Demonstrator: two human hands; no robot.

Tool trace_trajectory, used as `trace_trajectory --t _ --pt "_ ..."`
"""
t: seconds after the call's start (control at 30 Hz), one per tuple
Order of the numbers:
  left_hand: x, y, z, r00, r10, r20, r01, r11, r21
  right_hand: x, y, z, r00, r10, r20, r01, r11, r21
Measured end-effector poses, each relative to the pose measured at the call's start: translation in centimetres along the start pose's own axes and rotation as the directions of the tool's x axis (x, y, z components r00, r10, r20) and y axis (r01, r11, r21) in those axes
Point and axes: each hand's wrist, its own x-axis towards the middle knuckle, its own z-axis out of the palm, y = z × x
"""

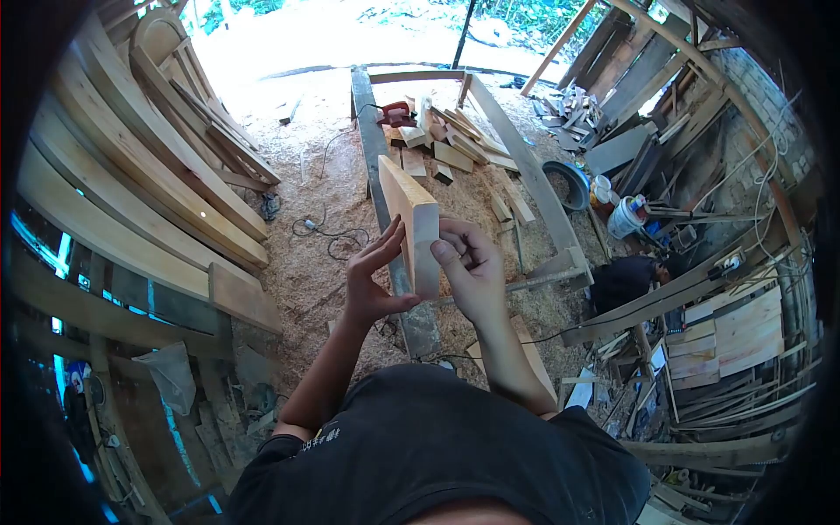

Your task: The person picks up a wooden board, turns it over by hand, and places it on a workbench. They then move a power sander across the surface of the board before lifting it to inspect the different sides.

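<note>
A pale wooden board (426,249) is held up in front of my chest, its end face turned toward me. My right hand (471,262) grips it from the right, thumb against the near end and fingers curled behind. On the other side, my left hand (372,276) has its fingers stretched against the board's left face and its thumb at the lower edge. The board's far end points toward a long beam of a wooden frame (372,153). A red power tool (396,115) sits on that beam.
Cut wood blocks (453,155) lie piled inside the frame, over sawdust. Long curved planks (149,166) lean at the left. To the right are a dark basin (567,185), a white bucket (626,219) and stacked boards (748,337). A cable (328,232) runs over the floor.
</note>
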Motion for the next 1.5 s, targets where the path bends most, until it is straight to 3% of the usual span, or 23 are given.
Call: trace_trajectory --t 1.2,1.27,1.5 --pt "0.9 -0.2 0.8 1.000 0.005 0.022 -0.005 1.000 0.006 0.4 0.2 -1.4 1.000 -0.005 -0.015 0.005 0.999 0.039" --pt "0.9 -0.1 0.8 1.000 0.006 0.023 -0.006 1.000 0.007 0.4 0.2 -1.7 0.998 0.056 -0.020 -0.057 0.998 -0.021" --pt "1.0 -0.1 0.7 0.999 0.015 0.035 -0.016 0.999 0.029 0.4 0.6 -1.5 0.999 -0.003 -0.044 0.003 1.000 0.010"
